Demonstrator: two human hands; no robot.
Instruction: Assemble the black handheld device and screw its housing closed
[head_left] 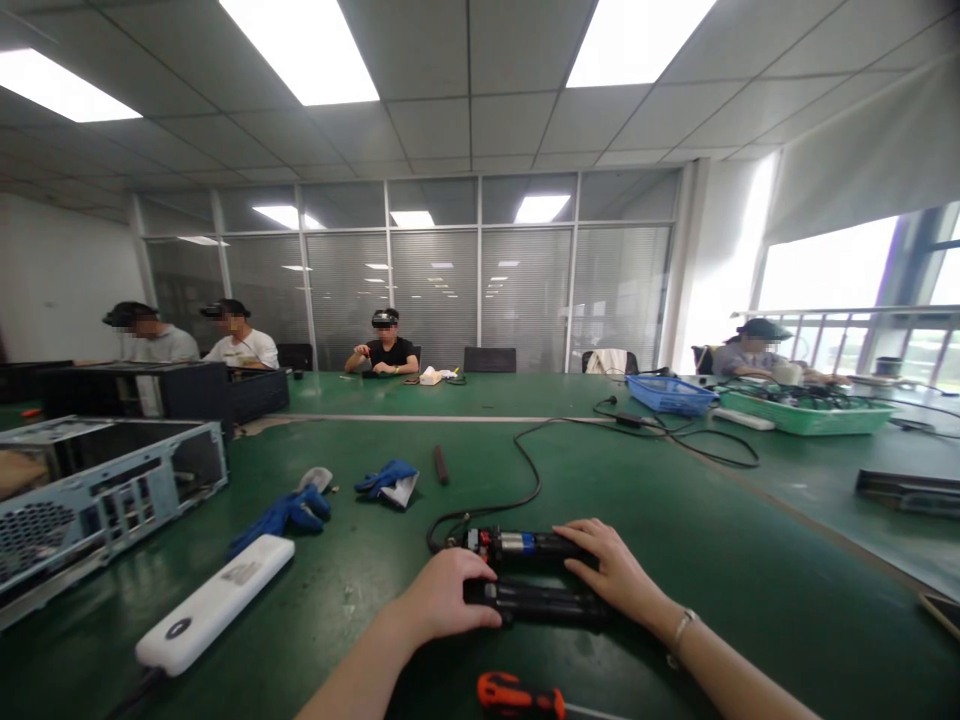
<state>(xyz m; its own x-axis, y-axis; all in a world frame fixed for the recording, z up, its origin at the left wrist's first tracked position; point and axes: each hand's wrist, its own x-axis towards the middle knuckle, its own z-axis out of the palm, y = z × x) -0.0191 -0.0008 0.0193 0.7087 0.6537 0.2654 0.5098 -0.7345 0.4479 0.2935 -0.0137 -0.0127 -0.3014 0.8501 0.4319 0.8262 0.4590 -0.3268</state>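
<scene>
A slim corded tool, which looks like an electric screwdriver (517,543), lies opened on the green table with its silver and blue inner parts showing. Alongside it, nearer me, is a black housing half (544,602). My left hand (448,595) is closed around the left end of this housing half, thumb on the near side. The fingers of my right hand (611,565) curl over the right end of the opened tool; its palm side is hidden, close to the housing half's right end. A screwdriver with an orange and black handle (521,695) lies in front at the bottom edge.
A white power strip (217,600), blue gloves (289,512) and a metal computer case (142,490) are on the left. A dark bar (440,465) lies ahead. Black cable (536,470) runs toward blue (670,395) and green baskets (814,412). Several people sit farther off.
</scene>
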